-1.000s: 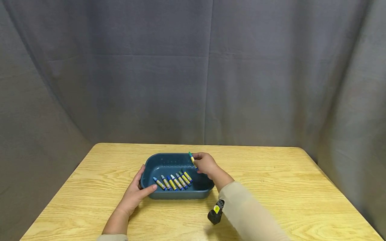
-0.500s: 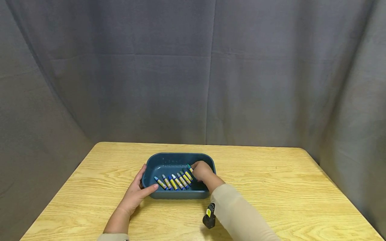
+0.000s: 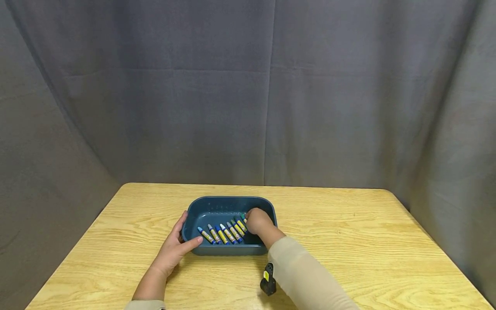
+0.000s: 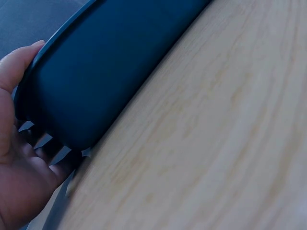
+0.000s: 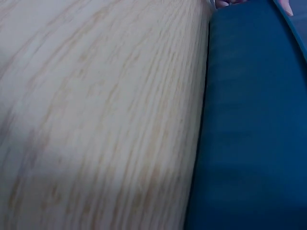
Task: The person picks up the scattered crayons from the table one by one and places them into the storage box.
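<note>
A dark blue plastic basin (image 3: 232,250) stands on the table, with several crayons (image 3: 223,235) in blue-and-yellow wrappers laid slantwise side by side in it. My left hand (image 3: 173,249) holds the basin's left end, thumb over the front rim. In the left wrist view, the fingers of that hand (image 4: 21,184) curl round the basin's outer end (image 4: 105,72). My right hand (image 3: 258,221) reaches down into the right part of the basin and pinches a green-tipped crayon (image 3: 243,216) at the right of the row; most of that crayon is hidden by the hand. The right wrist view shows only the basin's outer wall (image 5: 252,124) and part of my left hand.
The light wooden table (image 3: 348,237) extends on both sides of the basin. A grey curtain (image 3: 193,107) hangs behind it. A black camera (image 3: 268,280) sits at my right wrist, low in front of the basin.
My right hand has come down from the basin's back right rim into the basin with the green crayon, to the right of the row. My left hand has stayed on the basin.
</note>
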`<control>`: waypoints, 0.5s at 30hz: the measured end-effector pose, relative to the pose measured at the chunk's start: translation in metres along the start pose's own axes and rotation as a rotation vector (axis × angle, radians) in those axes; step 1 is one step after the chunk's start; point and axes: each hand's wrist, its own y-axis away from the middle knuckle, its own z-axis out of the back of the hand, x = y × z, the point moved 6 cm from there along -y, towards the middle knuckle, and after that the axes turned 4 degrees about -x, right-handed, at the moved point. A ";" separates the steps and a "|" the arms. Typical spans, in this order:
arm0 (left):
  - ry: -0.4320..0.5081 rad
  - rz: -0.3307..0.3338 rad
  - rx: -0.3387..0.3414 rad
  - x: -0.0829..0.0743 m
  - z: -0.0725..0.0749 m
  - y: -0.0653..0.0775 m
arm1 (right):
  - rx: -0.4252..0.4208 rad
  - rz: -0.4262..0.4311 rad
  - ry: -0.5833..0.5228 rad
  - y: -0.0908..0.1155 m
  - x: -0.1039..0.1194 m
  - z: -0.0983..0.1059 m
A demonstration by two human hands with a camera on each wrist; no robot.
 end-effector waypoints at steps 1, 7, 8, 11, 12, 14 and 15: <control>-0.004 0.001 0.000 0.000 0.001 0.000 | 0.007 -0.008 -0.013 -0.001 0.000 0.000; 0.007 -0.004 0.008 0.000 0.006 0.002 | 0.025 0.022 -0.164 0.001 0.005 0.011; 0.006 -0.003 0.008 0.000 0.007 0.002 | 0.020 0.045 -0.202 0.002 0.006 0.015; -0.027 -0.015 0.017 -0.003 0.011 0.003 | -0.025 0.135 -0.290 0.004 0.010 0.034; -0.047 -0.021 0.021 -0.005 0.013 0.003 | -0.050 0.159 -0.300 0.005 0.009 0.042; -0.113 -0.036 0.029 -0.011 0.017 0.002 | -0.113 0.183 -0.279 0.003 0.005 0.057; -0.156 -0.055 0.035 -0.017 0.019 0.001 | -0.144 0.185 -0.252 0.002 0.001 0.064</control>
